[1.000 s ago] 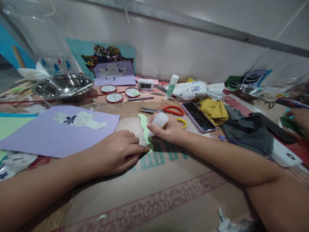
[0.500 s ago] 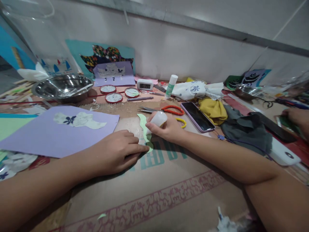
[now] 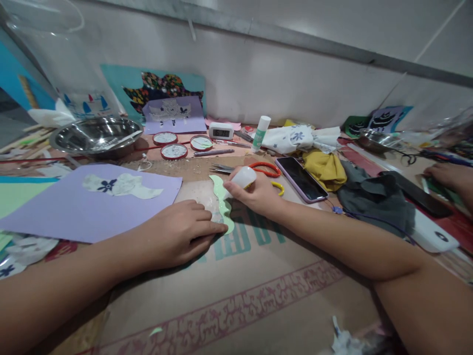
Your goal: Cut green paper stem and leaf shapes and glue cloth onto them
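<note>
A wavy light-green paper strip (image 3: 223, 209) lies on the cardboard. My left hand (image 3: 185, 228) rests beside it with the index finger stretched out, its tip pressing on the strip's near end; the other fingers are loosely bent and hold nothing. Wrapped in my right hand (image 3: 258, 195) is a white squeeze glue bottle (image 3: 244, 177), tilted with its lower end at the strip's right edge; my fingers partly hide it. Just behind that hand lie scissors with red handles (image 3: 266, 169) and a yellow handle (image 3: 278, 188).
Purple paper (image 3: 74, 212) with a white cutout lies left. Behind stand a metal bowl (image 3: 61, 143), red-rimmed lids (image 3: 174, 151), a small digital clock (image 3: 221, 130) and a glue stick (image 3: 261, 133). A phone (image 3: 301, 178) and cloth scraps (image 3: 325, 170) lie right, near another person's hand (image 3: 453, 180).
My right hand and the glue bottle have shifted very slightly along the strip, and the bottle is tilted a little differently. My left hand keeps its place.
</note>
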`<state>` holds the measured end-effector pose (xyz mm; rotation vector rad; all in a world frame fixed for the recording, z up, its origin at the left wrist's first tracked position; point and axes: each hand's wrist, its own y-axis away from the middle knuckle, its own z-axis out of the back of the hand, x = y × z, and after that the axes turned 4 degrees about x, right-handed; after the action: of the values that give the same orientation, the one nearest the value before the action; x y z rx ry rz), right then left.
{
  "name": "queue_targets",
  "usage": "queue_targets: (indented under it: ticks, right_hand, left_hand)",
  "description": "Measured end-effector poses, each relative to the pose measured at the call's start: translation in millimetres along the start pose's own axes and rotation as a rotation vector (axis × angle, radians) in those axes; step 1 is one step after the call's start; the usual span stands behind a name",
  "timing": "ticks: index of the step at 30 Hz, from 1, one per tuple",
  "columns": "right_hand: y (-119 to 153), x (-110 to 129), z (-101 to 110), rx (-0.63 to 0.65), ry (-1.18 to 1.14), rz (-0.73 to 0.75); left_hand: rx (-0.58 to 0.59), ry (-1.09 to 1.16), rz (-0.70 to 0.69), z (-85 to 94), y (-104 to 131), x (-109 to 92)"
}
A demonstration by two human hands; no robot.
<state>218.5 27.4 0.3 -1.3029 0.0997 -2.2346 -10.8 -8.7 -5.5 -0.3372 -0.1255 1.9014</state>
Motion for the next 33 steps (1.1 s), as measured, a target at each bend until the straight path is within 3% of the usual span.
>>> queue_targets:
  ticks: [5, 11, 17, 25, 33]
  right_hand:
    - [7.3, 6.2, 2.9, 0.018, -0.127, 0.051]
    - [9.5, 8.2, -0.2, 0.151, 0.021, 0.132]
    - [6.8, 6.2, -1.9, 0.163, 0.017, 0.132]
    - [8.8, 9.7, 0.8, 0.131, 0.001, 0.193]
    - [8.6, 10.9, 2.3, 0.114, -0.01, 0.172]
  left_hand:
    - [0.011, -0.006, 0.003, 0.1, 0.2, -0.2]
    - [-0.012, -0.012, 0.002, -0.8, 0.8, 0.3]
    - [-0.065, -0.058, -0.007, -5.0, 2.9, 3.2]
    - [-0.128, -0.105, 0.147, 3.4, -1.6, 3.9]
    - [-0.085, -0.088, 0.217, 5.4, -4.1, 6.2]
